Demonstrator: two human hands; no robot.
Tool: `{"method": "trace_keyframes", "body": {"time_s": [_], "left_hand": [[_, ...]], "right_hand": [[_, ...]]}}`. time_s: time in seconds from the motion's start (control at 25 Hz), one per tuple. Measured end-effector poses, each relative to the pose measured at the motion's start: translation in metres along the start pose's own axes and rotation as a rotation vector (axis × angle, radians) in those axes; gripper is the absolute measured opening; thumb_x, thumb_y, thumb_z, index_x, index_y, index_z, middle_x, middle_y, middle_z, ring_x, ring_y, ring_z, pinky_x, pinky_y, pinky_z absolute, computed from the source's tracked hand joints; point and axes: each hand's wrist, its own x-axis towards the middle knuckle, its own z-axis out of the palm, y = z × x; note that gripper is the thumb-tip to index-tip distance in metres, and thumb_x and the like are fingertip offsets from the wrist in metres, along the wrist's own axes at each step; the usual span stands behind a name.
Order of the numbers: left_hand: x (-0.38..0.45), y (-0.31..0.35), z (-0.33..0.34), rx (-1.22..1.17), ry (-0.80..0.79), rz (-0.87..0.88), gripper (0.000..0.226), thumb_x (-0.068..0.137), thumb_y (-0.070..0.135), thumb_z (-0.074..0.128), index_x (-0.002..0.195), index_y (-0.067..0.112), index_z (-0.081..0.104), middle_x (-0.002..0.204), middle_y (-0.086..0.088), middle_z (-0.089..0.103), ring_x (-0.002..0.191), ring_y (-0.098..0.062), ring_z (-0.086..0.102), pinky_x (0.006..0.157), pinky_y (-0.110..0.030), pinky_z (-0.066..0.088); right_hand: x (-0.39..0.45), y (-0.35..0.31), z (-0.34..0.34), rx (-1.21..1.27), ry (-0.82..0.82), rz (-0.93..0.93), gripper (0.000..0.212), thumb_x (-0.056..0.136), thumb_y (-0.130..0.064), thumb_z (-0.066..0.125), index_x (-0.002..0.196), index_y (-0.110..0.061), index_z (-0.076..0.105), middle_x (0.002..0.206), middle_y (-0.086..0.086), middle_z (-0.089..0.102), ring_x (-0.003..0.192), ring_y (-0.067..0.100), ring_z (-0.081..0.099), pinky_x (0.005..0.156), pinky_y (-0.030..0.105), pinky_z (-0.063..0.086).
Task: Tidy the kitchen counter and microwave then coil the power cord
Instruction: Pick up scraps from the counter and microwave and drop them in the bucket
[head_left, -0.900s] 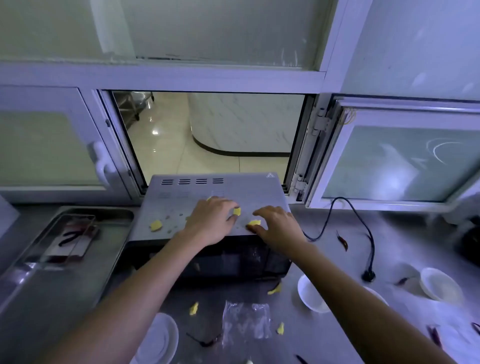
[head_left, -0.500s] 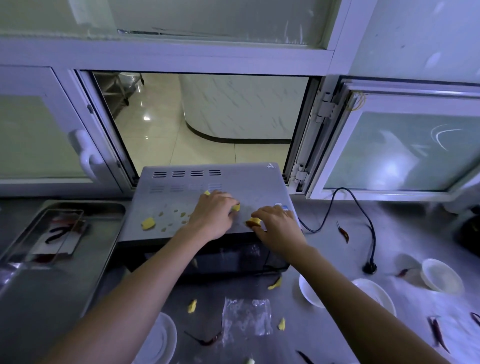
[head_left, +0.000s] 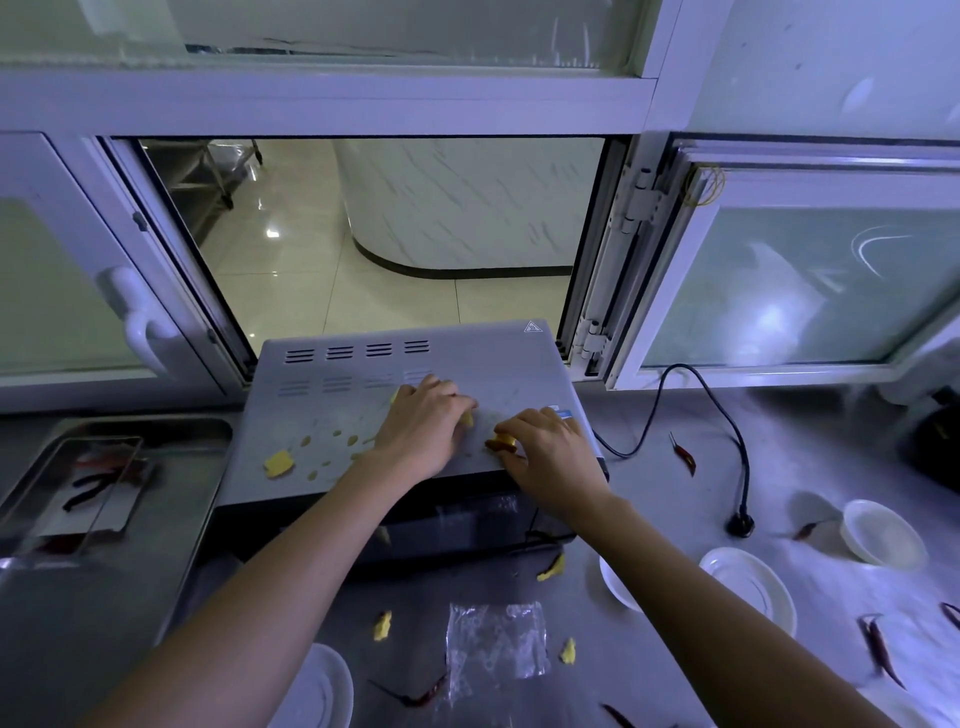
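Both hands have barely shifted on the microwave (head_left: 395, 415) top — the view tipped down slightly.
Left hand (head_left: 423, 434) lies palm-down, fingers curled over a yellow scrap (head_left: 467, 419); right hand (head_left: 550, 457) pinches a yellow-brown piece (head_left: 503, 443). White bowls (head_left: 883, 532) on the counter (head_left: 675, 519) look empty — the tray (head_left: 104, 467) at left holds dark chillies; the cord (head_left: 727, 431) trails right, uncoiled.
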Motion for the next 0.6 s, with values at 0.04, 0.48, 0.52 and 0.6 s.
{"method": "trace_keyframes", "body": {"time_s": [0.04, 0.48, 0.52, 0.6], "left_hand": [[0.001, 0.0, 0.0, -0.007, -0.008, -0.011, 0.025, 0.094, 0.024, 0.058, 0.117, 0.023, 0.068, 0.108, 0.003, 0.061, 0.114, -0.023, 0.046, 0.086, -0.041, 0.039], [-0.017, 0.012, -0.012, -0.15, 0.058, -0.033, 0.01, 0.091, 0.02, 0.064, 0.1, 0.024, 0.067, 0.1, 0.008, 0.068, 0.102, -0.019, 0.056, 0.096, -0.043, 0.043], [-0.022, 0.014, -0.014, -0.166, 0.075, -0.026, 0.011, 0.092, 0.02, 0.064, 0.101, 0.024, 0.067, 0.101, 0.008, 0.068, 0.101, -0.018, 0.057, 0.098, -0.042, 0.042], [-0.032, 0.018, -0.016, -0.189, 0.098, 0.0, 0.012, 0.092, 0.02, 0.065, 0.102, 0.024, 0.068, 0.099, 0.008, 0.068, 0.102, -0.017, 0.057, 0.096, -0.041, 0.042]], "right_hand": [[-0.001, 0.0, 0.0, 0.026, 0.027, 0.004, 0.023, 0.096, -0.03, 0.06, 0.112, -0.016, 0.069, 0.112, 0.003, 0.066, 0.106, 0.028, 0.056, 0.09, 0.043, 0.043], [-0.021, -0.006, -0.005, 0.107, 0.191, 0.056, 0.015, 0.092, -0.027, 0.067, 0.102, -0.016, 0.072, 0.102, 0.001, 0.071, 0.096, 0.027, 0.063, 0.079, 0.036, 0.044], [-0.024, -0.008, -0.008, 0.11, 0.197, 0.06, 0.015, 0.092, -0.028, 0.068, 0.1, -0.016, 0.072, 0.101, 0.001, 0.071, 0.096, 0.028, 0.063, 0.079, 0.038, 0.046], [-0.031, -0.012, -0.013, 0.114, 0.206, 0.075, 0.014, 0.092, -0.027, 0.068, 0.099, -0.016, 0.072, 0.098, 0.003, 0.071, 0.094, 0.03, 0.063, 0.077, 0.041, 0.049]]}}
